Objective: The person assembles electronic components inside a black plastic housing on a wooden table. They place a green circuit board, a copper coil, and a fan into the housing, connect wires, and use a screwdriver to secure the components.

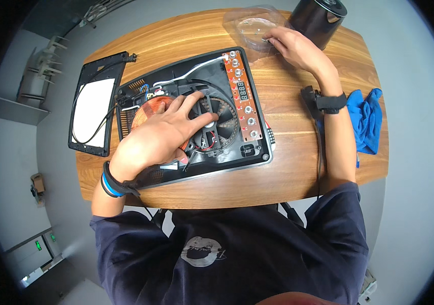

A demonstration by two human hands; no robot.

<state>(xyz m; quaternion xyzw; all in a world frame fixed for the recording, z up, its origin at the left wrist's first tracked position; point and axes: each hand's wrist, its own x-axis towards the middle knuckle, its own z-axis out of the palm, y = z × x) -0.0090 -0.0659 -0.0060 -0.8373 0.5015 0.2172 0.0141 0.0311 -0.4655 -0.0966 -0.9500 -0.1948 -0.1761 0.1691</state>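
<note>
Casing uncovered on table

Head view: left hand spreads, fingers apart, over coil and fan; right hand, fingertips close together, at tray, grip unclear. Casing looks stiff, best held by its rim; coil probably fragile.

The left hand is hiding part of the copper coil and the fan. The upper edge is cutting the black can. Small pieces in the clear tray are appearing too tiny to recognise.
</note>
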